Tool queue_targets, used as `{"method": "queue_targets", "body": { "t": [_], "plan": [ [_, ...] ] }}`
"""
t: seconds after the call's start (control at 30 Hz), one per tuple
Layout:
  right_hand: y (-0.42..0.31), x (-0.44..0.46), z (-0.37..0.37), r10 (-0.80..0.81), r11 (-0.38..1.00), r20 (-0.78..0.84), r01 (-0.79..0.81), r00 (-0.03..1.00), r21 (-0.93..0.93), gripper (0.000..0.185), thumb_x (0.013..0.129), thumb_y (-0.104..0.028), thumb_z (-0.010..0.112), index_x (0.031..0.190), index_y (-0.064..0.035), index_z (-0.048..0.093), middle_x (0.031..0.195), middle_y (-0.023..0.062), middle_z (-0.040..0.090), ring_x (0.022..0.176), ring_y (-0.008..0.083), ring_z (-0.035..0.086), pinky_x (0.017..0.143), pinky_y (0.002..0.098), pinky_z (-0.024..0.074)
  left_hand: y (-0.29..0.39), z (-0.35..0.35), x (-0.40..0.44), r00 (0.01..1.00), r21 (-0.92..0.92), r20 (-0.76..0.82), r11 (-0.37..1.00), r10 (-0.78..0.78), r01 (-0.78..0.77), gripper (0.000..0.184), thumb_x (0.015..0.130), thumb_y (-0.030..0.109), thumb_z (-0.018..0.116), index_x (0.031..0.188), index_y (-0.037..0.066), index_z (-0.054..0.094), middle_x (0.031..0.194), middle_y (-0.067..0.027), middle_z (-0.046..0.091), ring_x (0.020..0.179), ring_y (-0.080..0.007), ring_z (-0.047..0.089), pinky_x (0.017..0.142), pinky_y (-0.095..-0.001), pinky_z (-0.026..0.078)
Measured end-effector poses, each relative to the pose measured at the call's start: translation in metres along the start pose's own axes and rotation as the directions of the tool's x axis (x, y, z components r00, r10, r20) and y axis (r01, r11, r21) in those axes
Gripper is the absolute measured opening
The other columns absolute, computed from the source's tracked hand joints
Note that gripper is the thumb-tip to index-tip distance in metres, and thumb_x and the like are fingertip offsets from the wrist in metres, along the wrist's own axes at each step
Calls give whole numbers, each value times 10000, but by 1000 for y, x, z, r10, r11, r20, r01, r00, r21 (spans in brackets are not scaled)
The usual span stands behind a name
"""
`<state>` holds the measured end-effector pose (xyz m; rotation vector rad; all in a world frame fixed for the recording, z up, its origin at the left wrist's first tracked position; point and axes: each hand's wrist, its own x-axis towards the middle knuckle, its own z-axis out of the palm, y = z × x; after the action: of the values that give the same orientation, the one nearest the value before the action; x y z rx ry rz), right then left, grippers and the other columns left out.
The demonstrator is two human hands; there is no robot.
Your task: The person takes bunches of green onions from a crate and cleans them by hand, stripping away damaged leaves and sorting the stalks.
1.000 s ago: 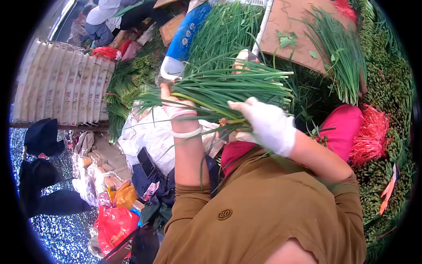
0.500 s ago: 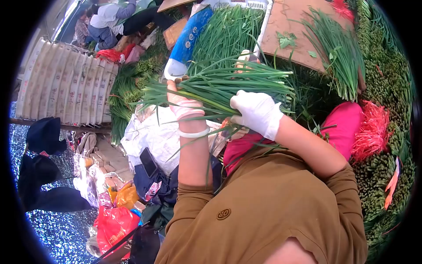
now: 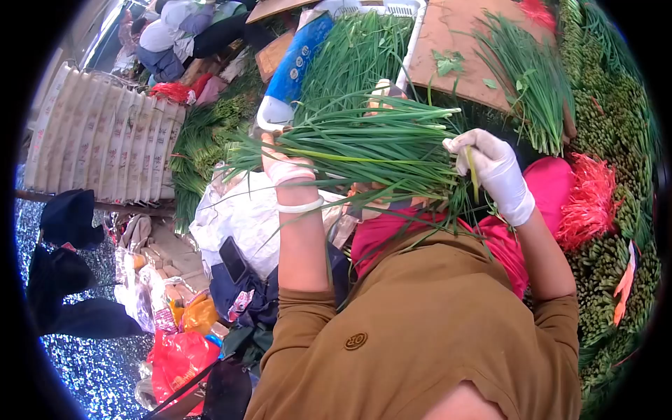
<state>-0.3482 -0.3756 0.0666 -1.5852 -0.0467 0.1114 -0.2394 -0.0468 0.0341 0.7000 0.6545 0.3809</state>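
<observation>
A loose bunch of long green leaves (image 3: pixel 378 143) lies level across the middle, its cut ends to the right. My left hand (image 3: pixel 280 159), with a white covering at the wrist, is wrapped round the bunch's left part; leaves hide some fingers. At the right end, clear of the bunch, my white-gloved right hand (image 3: pixel 493 168) pinches a short yellowish leaf (image 3: pixel 474 178) that hangs down from the fingers. Behind the bunch stands a white crate (image 3: pixel 413 52) full of the same leaves, with a blue and white sack (image 3: pixel 297 63) along its left side.
Another bunch (image 3: pixel 535 80) rests on a brown board (image 3: pixel 455 24) at the upper right. Red ties (image 3: pixel 588 203) and stacked greens (image 3: pixel 609 133) fill the right side. At left are a white ribbed sheet (image 3: pixel 105 133), a phone (image 3: pixel 232 259) and a red bag (image 3: pixel 182 360). People sit at the upper left.
My right hand has moved right, from the near side of the bunch to beyond its cut ends, and now holds a yellowish leaf. My left hand keeps its hold on the bunch.
</observation>
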Motion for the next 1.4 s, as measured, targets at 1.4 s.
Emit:
{"method": "queue_targets", "body": {
  "t": [1.4],
  "plan": [
    [153, 22, -82, 338, 933, -332, -267, 881, 242, 243, 953, -334, 458, 938, -143, 609, 871, -41, 668, 733, 64, 565, 619, 223, 382, -9, -148, 109, 976, 56, 204, 996, -82, 72, 355, 911, 487, 486, 834, 163, 608, 800, -19, 638, 762, -238, 615, 736, -473, 520]
  ]
}}
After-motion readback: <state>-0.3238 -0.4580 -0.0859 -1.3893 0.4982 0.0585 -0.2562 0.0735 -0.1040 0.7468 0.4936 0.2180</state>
